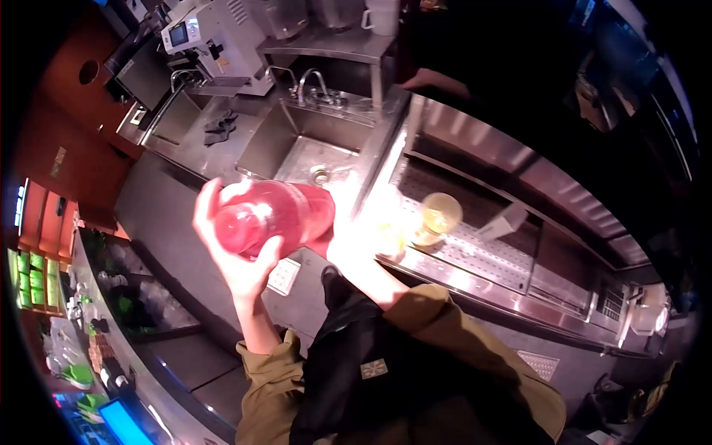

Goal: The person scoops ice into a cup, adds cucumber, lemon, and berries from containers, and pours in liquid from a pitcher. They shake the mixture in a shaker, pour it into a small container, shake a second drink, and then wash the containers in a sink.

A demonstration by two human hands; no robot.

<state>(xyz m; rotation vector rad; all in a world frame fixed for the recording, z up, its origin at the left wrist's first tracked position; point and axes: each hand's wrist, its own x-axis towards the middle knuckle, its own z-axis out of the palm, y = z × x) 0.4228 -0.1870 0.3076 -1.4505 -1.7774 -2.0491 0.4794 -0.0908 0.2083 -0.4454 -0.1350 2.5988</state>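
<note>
A red bottle-like container (278, 213) lies tilted across the middle of the view, its rounded end to the left. My left hand (241, 256) is wrapped round that left end, fingers above and thumb below. At the container's right end is my right hand (352, 248), washed out by bright light, so its fingers cannot be made out. Just right of it, a pale cup (386, 226) is partly lost in the glare. Beyond that, a clear cup with yellowish contents (439, 215) stands on the perforated metal tray (482, 256).
A steel sink (319, 152) with taps (315, 93) is ahead, and a dark cloth (219, 127) lies left of it. Behind the cloth stands a white machine (215, 44). A small white container (508, 221) rests on the right counter. Another person's hand (437, 81) shows beyond the sink.
</note>
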